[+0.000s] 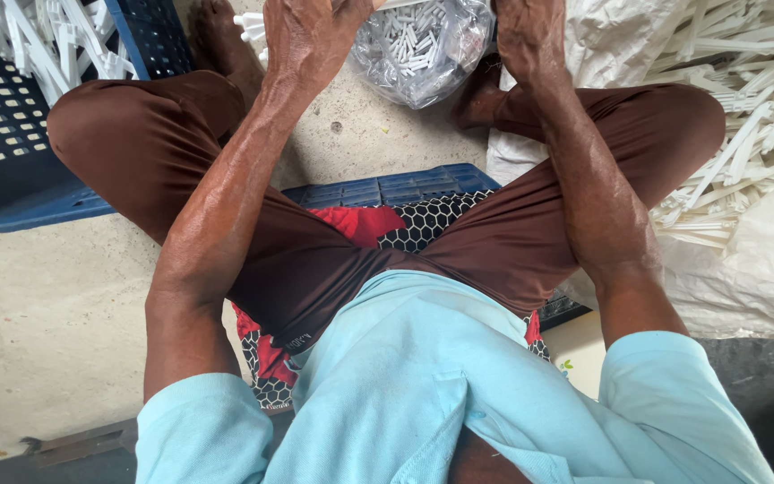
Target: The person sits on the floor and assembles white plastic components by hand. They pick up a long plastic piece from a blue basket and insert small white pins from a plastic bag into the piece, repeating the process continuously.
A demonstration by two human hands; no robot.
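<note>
Head view: person sits cross-legged on the floor (47, 323). Both hands at top edge, on a clear plastic bag (423, 45) of small white plastic pieces, lying on the floor between the feet. Left hand (311, 36) grips the bag's left rim, right hand (530, 31) its right rim, hands apart; fingertips cropped. Looks like the bag is being held open or gathered mid-fill; closing it would need both rims drawn together evenly. Forearms extended forward over the knees, elbows bent. Blue crate (11, 170) of white sticks on the left, white sticks pile (745, 116) on sacking to the right.
</note>
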